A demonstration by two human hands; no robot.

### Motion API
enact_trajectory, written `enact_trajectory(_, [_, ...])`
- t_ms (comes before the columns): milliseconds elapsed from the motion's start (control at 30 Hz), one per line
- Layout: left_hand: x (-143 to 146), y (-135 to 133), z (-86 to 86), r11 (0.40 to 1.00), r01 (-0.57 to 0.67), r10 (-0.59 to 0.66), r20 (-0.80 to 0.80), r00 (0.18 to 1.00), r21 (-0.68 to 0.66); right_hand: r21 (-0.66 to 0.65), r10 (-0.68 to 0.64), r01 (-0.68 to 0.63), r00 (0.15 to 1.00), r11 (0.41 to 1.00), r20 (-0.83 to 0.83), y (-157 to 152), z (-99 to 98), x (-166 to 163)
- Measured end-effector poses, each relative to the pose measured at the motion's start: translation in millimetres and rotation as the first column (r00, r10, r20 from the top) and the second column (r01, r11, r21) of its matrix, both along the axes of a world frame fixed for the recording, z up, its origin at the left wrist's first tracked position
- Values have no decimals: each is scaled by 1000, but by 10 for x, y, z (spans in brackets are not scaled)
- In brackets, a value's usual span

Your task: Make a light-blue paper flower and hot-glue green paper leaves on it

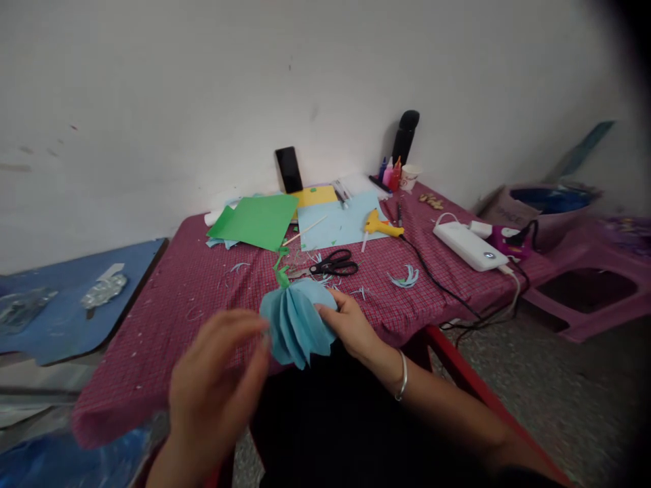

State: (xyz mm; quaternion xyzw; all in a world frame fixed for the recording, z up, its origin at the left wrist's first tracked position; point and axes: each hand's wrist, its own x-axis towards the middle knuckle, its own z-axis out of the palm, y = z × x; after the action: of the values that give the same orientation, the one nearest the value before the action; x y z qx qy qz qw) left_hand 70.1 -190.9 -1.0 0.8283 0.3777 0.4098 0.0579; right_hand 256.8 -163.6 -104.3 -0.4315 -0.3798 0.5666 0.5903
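Note:
A light blue folded-paper piece, its pleats fanned into a rounded, pumpkin-like shape, is held over the table's front edge. Green paper strips, one curled, stick up from its top. My right hand pinches its right side between thumb and fingers. At its left edge is my left hand, smeared by motion; whether thumb and fingertips touch or grip the paper cannot be made out. Just behind the piece lie black-handled scissors among thin paper scraps.
Green sheets and light blue paper cover the table's back. A yellow glue gun trails a cable right, near a white power bank. A phone leans on the wall. Glue bottles stand by a paper cup.

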Motion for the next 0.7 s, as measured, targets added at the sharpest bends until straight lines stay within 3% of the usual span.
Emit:
enact_trajectory(100, [237, -364, -210, 957, 284, -286, -27, 958, -60, -10, -42, 41, 996, 999, -79, 63, -22, -84])
enact_trajectory(167, [393, -480, -410, 928, 351, -353, 4, 936, -123, -21, -66, 64, 990, 998, -128, 120, -31, -169])
enact_trajectory(233, [482, -440, -599, 960, 258, -262, -22, 965, -113, -32, -77, 73, 983, 997, -164, 180, -40, -262])
enact_trajectory(300, [481, -287, -743, 997, 78, -79, -28, 997, -27, -36, -72, 67, 979, 997, -191, 225, -52, -352])
enact_trajectory(400, [374, -25, -874, 993, -112, 110, -38, 993, -36, -32, -56, 50, 975, 998, -217, 250, -70, -473])
enact_trajectory(567, [236, 198, -1047, 979, -172, 154, -154, 976, -110, -8, -36, 35, 985, 999, -171, 224, -74, -629])
enact_trajectory(700, [157, 386, -1062, 968, -224, 219, -57, 974, -116, 87, 19, -13, 998, 996, -68, 216, -53, -698])
